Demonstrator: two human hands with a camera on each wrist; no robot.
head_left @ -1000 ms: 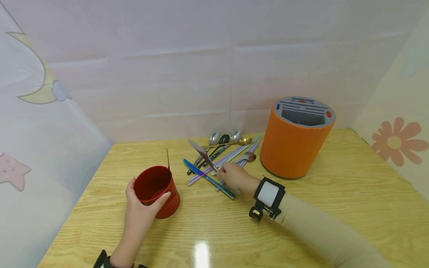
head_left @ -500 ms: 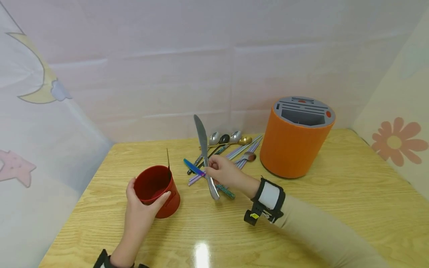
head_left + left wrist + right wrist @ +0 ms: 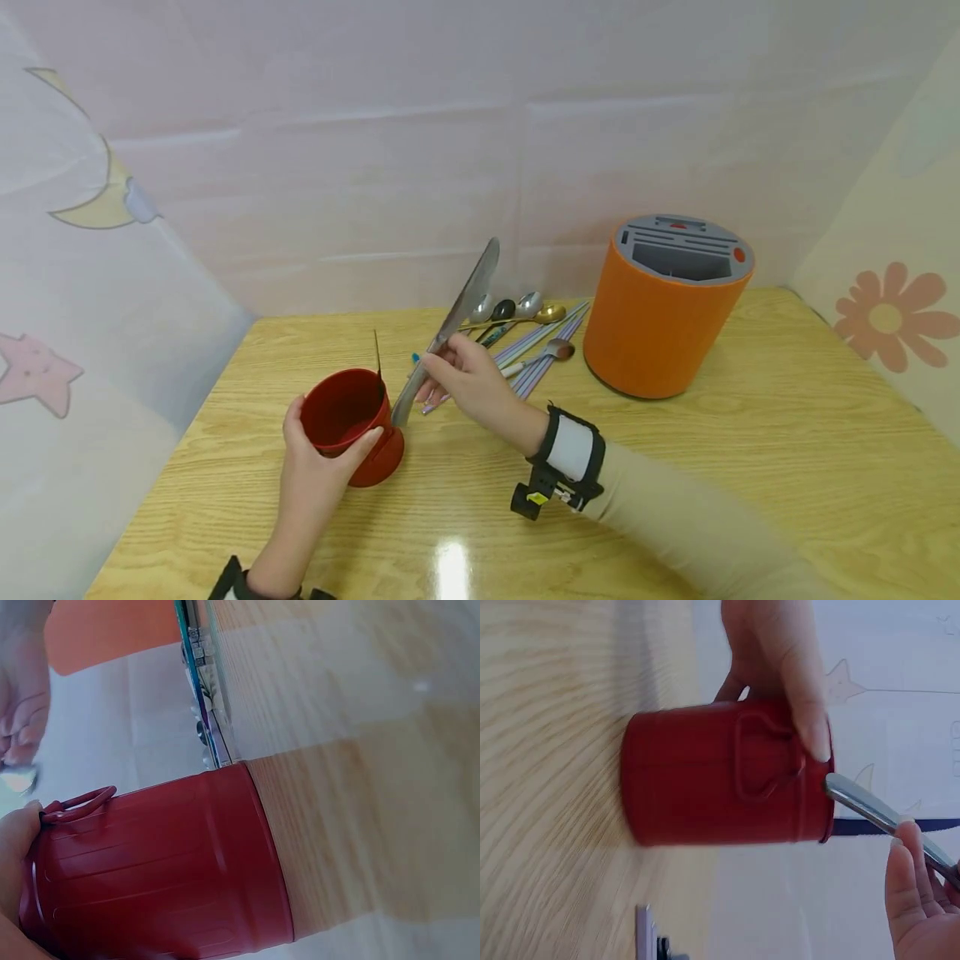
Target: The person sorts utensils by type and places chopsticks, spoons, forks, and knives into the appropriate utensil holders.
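Note:
My left hand (image 3: 315, 479) grips a small red bucket (image 3: 386, 458) by its rim, thumb on the near right side. A thin dark blade (image 3: 377, 358) stands up out of the bucket. My right hand (image 3: 480, 396) pinches a silver table knife (image 3: 472, 287), its blade slanting up and to the right. In the right wrist view the knife's handle end (image 3: 847, 791) overlaps the bucket's rim, close by the left thumb (image 3: 814, 735). The bucket's wire handle (image 3: 82, 806) hangs on its side. Behind my right hand, an iridescent blue knife is mostly hidden.
Beyond the right hand lie several spoons (image 3: 528, 304), purple and pale chopsticks (image 3: 555, 342) and a white-handled spoon (image 3: 558, 348). An orange cylindrical holder (image 3: 652, 333) with a slotted grey top stands at the right on the wooden table (image 3: 600, 533). A pale printed backdrop rises behind.
My right hand has lifted the silver knife off the cutlery pile and brought it left to the bucket, turning the blade to slant right. The left hand and bucket have stayed in place.

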